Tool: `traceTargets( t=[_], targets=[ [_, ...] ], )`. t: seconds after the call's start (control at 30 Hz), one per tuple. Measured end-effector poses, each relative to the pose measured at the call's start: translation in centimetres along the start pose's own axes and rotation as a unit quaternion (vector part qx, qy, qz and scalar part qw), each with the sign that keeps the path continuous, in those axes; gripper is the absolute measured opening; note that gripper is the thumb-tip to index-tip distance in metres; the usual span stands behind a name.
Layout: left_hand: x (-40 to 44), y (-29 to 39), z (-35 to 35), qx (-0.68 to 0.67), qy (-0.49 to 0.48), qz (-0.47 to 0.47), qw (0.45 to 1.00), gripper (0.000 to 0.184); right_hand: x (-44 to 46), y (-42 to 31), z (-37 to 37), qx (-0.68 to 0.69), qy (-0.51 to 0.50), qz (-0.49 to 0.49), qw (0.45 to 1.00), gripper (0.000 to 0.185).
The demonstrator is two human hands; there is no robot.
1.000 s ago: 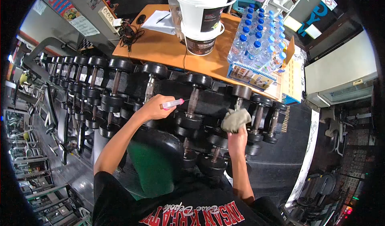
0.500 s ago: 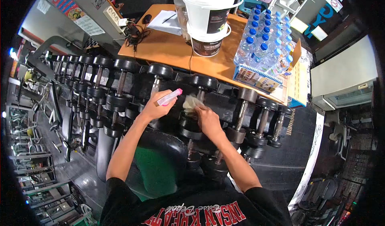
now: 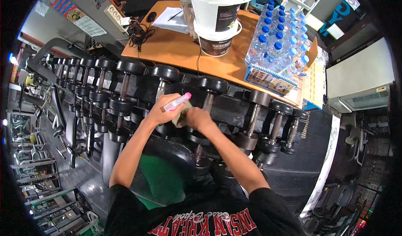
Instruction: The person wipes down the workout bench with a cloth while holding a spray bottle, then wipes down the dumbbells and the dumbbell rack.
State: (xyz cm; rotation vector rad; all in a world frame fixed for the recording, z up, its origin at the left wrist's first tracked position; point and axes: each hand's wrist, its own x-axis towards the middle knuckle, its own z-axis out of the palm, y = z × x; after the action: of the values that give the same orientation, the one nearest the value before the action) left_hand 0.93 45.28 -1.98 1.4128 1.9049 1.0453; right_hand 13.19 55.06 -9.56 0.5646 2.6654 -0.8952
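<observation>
My left hand (image 3: pixel 161 112) is closed around a small clear bottle with pink parts (image 3: pixel 176 102), held tilted above the dumbbell rack. Close beside it, my right hand (image 3: pixel 199 119) is blurred by motion and grips a pale cloth (image 3: pixel 181 118). Part of the cloth is hidden behind my fingers and the bottle. Under and just beyond my hands are black dumbbells with metal handles, among them one dumbbell (image 3: pixel 212 84) near my right hand and another (image 3: pixel 165 73) beyond my left.
Behind the rack, a wooden table (image 3: pixel 167 47) bears stacked white buckets (image 3: pixel 215 14), paper (image 3: pixel 171 19), and blue-capped water bottles (image 3: pixel 274 47). More dumbbells (image 3: pixel 130 67) line the rack leftward. A black padded bench (image 3: pixel 171 150) lies before me. A white fridge (image 3: pixel 360 74) stands at right.
My right hand has moved left with the cloth, away from the dumbbell handle and up to my left hand. The bottle has stayed almost in place.
</observation>
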Motion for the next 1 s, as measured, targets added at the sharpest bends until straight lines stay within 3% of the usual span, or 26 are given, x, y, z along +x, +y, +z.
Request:
traceTargets(
  t=[0.1,0.27,0.33,0.47,0.53,0.57,0.67,0.8,0.87,0.93,0.97,1.0],
  targets=[
    [0.0,-0.6,0.1,0.013,0.03,0.064,0.997,0.007,0.5,-1.1,0.2,-0.051,-0.003,-0.018,0.999,0.027],
    [0.1,-0.3,-0.3,0.02,0.003,0.012,1.0,0.01,-2.4,1.9,-2.8,0.0,-0.058,-0.058,0.997,0.037],
    [-0.2,-0.5,-0.4,0.018,0.005,0.003,1.0,0.011,-4.7,3.6,-3.9,0.104,-0.036,-0.11,0.988,0.041],
    [0.1,-0.8,-0.4,-0.002,0.013,0.034,0.999,0.012,-7.0,6.5,-4.7,0.084,-0.072,-0.046,0.993,0.03],
    [0.1,-0.4,-0.4,-0.002,0.008,0.012,1.0,0.011,-6.8,7.4,-2.9,-0.056,0.016,0.088,0.994,0.021],
    [0.2,-0.5,-0.4,-0.003,0.008,0.014,1.0,0.011,-6.4,7.1,-1.7,-0.013,0.116,0.104,0.988,0.016],
    [0.1,-0.6,-0.4,0.008,0.021,0.03,0.999,0.011,-4.7,6.1,0.0,0.001,0.065,0.117,0.991,0.016],
    [0.2,-0.4,-0.4,-0.006,0.02,0.025,0.999,0.01,-6.3,7.3,-0.7,0.012,0.03,0.014,0.999,0.022],
    [0.3,-0.6,-0.5,-0.006,0.022,0.032,0.999,0.01,-6.3,7.2,-3.6,0.086,0.013,-0.009,0.996,0.032],
    [0.3,-1.0,-0.4,0.009,0.027,0.027,0.999,0.009,-5.5,6.3,-7.1,0.032,-0.131,-0.064,0.989,0.034],
    [0.2,-1.0,-0.4,0.009,0.026,0.025,0.999,0.009,-5.6,5.7,-8.0,0.136,-0.107,-0.087,0.981,0.034],
    [0.3,-0.9,-0.4,0.007,0.034,0.033,0.999,0.009,-5.5,4.7,-8.1,0.137,-0.107,-0.087,0.981,0.034]
  ],
)
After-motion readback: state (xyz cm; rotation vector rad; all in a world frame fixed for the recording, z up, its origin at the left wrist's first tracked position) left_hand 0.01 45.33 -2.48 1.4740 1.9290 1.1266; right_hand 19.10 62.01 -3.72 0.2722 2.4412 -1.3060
